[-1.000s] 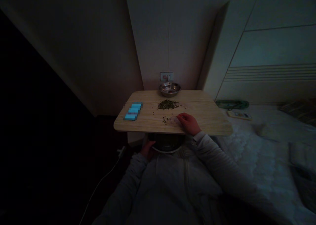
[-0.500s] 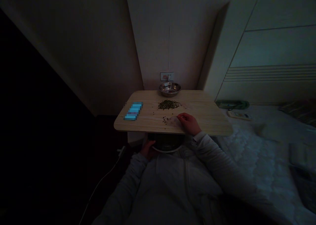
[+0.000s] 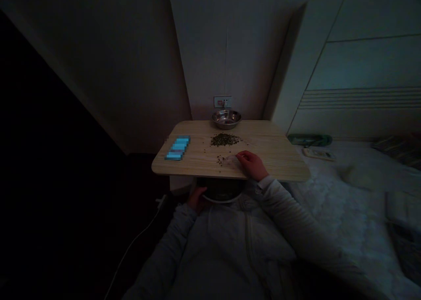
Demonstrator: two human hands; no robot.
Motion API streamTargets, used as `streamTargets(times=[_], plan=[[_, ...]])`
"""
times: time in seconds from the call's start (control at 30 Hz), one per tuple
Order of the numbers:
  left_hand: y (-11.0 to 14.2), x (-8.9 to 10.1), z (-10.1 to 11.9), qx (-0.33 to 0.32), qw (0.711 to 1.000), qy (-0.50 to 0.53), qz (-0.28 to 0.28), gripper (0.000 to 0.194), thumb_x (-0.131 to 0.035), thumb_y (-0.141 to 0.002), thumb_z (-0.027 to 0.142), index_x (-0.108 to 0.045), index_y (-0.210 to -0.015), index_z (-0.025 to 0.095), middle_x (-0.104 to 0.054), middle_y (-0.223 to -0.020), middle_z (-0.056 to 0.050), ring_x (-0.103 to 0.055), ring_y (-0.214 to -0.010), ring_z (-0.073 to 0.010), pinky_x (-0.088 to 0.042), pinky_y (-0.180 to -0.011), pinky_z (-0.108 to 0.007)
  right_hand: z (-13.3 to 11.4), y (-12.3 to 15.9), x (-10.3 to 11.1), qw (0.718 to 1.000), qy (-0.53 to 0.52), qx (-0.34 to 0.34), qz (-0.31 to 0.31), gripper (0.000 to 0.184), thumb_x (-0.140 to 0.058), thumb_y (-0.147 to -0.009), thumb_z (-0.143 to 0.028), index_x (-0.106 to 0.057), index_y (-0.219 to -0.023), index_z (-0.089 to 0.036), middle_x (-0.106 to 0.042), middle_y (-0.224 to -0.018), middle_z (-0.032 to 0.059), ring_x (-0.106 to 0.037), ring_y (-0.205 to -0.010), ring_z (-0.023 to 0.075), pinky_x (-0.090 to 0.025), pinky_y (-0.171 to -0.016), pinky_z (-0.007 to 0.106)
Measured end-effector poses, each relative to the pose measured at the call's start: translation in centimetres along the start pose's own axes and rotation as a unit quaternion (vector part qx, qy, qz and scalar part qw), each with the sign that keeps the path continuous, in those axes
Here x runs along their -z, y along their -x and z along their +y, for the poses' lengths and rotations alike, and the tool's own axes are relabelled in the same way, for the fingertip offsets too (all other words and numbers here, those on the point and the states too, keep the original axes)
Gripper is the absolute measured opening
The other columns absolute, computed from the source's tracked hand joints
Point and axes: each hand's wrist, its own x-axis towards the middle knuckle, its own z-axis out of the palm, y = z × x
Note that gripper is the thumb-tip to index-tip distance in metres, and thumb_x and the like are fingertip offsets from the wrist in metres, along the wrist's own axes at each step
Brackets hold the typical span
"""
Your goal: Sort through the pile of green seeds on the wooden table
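Observation:
My right hand rests on the front of the small wooden table, thumb and fingers pinched together. Whatever they hold is too small or dim to make out. Just left of the fingertips lie a few scattered dark beans beside a pale, see-through patch. Farther back is a heap of small dark-green beans. Below the table's front edge, my left hand grips the side of a dark basin with a pale rim on my lap. The table hides part of that basin.
A shiny metal bowl stands at the table's back, under a wall socket. On the left lies a lit phone, blurred out. The bed to the right bears a green bottle and a pale remote-like object.

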Motion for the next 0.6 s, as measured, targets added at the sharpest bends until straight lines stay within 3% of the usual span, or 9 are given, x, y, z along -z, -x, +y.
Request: streamTargets(times=[0.27, 0.6], plan=[[0.0, 0.01, -0.12, 0.005, 1.0, 0.004, -0.011, 0.01, -0.058, -0.073, 0.008, -0.064, -0.068, 0.014, -0.074, -0.069, -0.007, -0.071, -0.089, -0.0268, -0.058, -0.08, -0.039, -0.43, 0.2, 0.01, 1.0, 0.019, -0.003, 0.004, 0.033, -0.054, -0.074, -0.05, -0.065, -0.076, -0.018, -0.053, -0.051, -0.0019, -0.048, -0.051, 0.0144, -0.034, -0.053, 0.027], [0.25, -0.19, -0.01, 0.007, 1.0, 0.013, -0.012, 0.011, -0.057, -0.074, 0.01, -0.066, -0.079, 0.013, -0.076, -0.077, -0.008, -0.071, -0.091, -0.0265, -0.059, -0.079, -0.039, -0.45, 0.23, 0.0, 1.0, -0.01, -0.014, -0.001, 0.034, -0.055, -0.072, -0.052, -0.063, -0.074, -0.019, -0.051, -0.048, -0.0026, -0.045, -0.048, 0.0138, -0.031, -0.049, 0.026]])
